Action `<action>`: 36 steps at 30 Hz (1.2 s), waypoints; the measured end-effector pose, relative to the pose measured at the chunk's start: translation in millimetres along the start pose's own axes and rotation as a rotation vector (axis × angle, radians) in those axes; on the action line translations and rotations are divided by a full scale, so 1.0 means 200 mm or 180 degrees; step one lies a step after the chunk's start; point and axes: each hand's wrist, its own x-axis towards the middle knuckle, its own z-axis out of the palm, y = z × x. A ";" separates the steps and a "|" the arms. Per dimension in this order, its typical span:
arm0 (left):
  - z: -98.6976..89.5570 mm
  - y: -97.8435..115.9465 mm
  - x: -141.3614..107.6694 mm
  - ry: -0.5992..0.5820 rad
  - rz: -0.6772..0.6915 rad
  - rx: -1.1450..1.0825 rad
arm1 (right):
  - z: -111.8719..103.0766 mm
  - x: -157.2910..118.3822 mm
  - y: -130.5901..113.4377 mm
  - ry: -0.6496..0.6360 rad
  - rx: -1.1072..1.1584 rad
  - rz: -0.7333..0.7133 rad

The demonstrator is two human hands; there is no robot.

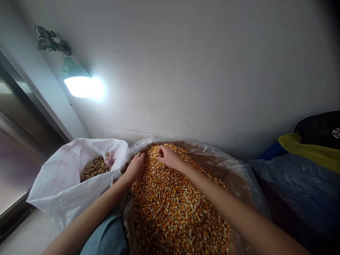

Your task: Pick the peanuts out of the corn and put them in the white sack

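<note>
Right forearm (225, 203) nearest the camera, reaching in from the lower right; left forearm (98, 212) from the lower left, passing above a denim-clad leg (106, 235). Corn kernels (175, 202) lie below and between the arms, heaped in a bag with a clear plastic liner (225, 159); heap's long axis runs from the body toward the wall (186, 71). Both hands at its far end, near each other but apart. Left hand (136, 165): at the heap's left edge, by the liner rim, fingers bent; grip on plastic or kernels cannot be told. Right hand (170, 157): over the kernels, farther in from that edge, fingers curled toward thumb; contents, if any, cannot be told. Edges: wall close behind the far rim; white sack (66, 177) of peanuts (95, 168) just beside, on the left. Open room: above the heap, and toward the bag's right side.
</note>
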 end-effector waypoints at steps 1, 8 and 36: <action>0.00 0.01 0.00 -0.0005 -0.0045 -0.0115 | -0.02 0.02 0.01 0.0039 0.0522 0.0251; -0.09 0.11 0.00 0.0024 -0.1406 -0.3205 | -0.01 0.23 -0.05 -0.0012 0.2395 0.0815; 0.00 0.02 0.05 -0.0435 -0.0694 0.1065 | -0.11 0.06 0.25 0.0343 0.1437 0.1068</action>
